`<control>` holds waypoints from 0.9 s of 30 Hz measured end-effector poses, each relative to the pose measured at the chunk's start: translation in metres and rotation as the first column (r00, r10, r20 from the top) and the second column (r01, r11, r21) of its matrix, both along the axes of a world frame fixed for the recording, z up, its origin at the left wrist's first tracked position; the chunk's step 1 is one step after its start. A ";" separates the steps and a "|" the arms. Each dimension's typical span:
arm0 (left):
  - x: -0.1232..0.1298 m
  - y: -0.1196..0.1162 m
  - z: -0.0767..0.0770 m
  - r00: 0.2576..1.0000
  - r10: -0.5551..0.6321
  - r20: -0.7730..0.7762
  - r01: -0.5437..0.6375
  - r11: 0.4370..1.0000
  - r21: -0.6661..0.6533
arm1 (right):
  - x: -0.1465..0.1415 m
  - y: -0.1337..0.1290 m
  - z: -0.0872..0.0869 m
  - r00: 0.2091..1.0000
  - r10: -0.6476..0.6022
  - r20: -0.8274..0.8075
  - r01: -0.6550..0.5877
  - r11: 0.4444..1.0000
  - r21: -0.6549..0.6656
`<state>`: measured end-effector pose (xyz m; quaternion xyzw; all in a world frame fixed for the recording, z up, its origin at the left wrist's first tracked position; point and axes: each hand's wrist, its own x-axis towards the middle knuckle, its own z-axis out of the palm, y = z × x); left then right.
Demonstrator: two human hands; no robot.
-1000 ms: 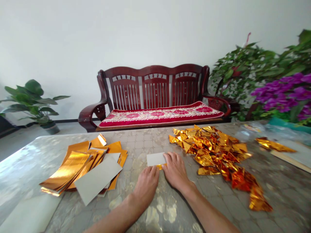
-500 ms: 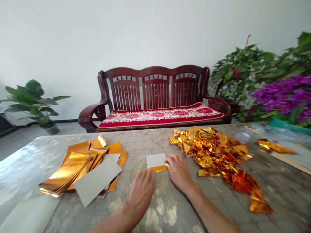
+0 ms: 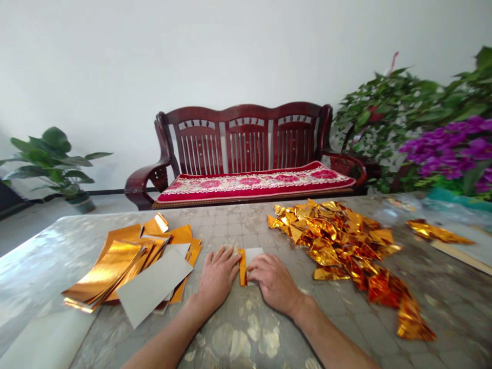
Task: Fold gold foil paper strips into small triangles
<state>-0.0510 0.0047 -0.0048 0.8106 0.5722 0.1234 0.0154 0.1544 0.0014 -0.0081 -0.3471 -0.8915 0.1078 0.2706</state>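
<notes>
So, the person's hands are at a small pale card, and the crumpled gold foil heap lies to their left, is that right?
Not quite: the head view shows the crumpled gold foil heap right of the left hand and right hand, at the small pale card.

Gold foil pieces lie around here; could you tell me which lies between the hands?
The narrow strip beside the white card, not the stack or crumpled heap.

We count 1 left hand (image 3: 218,277), 1 right hand (image 3: 273,284), 1 foil-edged card (image 3: 249,264), 1 stack of gold foil sheets (image 3: 103,269), 1 large heap of crumpled foil (image 3: 334,241), 1 small heap of crumpled foil (image 3: 438,231), 1 wooden bench (image 3: 246,138), 1 red cushion (image 3: 253,183) and 1 potted plant (image 3: 54,164).
</notes>
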 end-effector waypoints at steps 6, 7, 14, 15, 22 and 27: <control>-0.003 0.006 -0.003 0.995 0.018 0.093 -0.011 0.997 -0.078 | -0.002 0.002 -0.003 1.000 0.006 -0.024 -0.007 0.999 -0.035; -0.004 0.007 -0.004 0.994 0.020 0.106 -0.010 0.996 -0.086 | -0.002 0.002 -0.004 1.000 -0.008 -0.023 0.007 0.999 -0.043; -0.006 0.011 -0.009 0.983 0.035 0.178 -0.015 0.993 -0.116 | -0.003 0.002 -0.002 0.999 -0.024 0.028 0.026 0.999 -0.046; -0.006 0.011 -0.010 0.982 0.035 0.185 -0.013 0.993 -0.117 | -0.003 0.002 -0.002 0.999 -0.025 0.028 0.027 0.999 -0.045; -0.006 0.012 -0.010 0.979 0.032 0.199 -0.008 0.993 -0.120 | -0.002 0.003 -0.007 0.988 -0.153 0.017 0.154 0.987 -0.052; -0.006 0.011 -0.009 0.978 0.019 0.209 0.003 0.995 -0.101 | -0.003 0.003 -0.004 0.985 -0.161 0.062 0.164 0.986 -0.036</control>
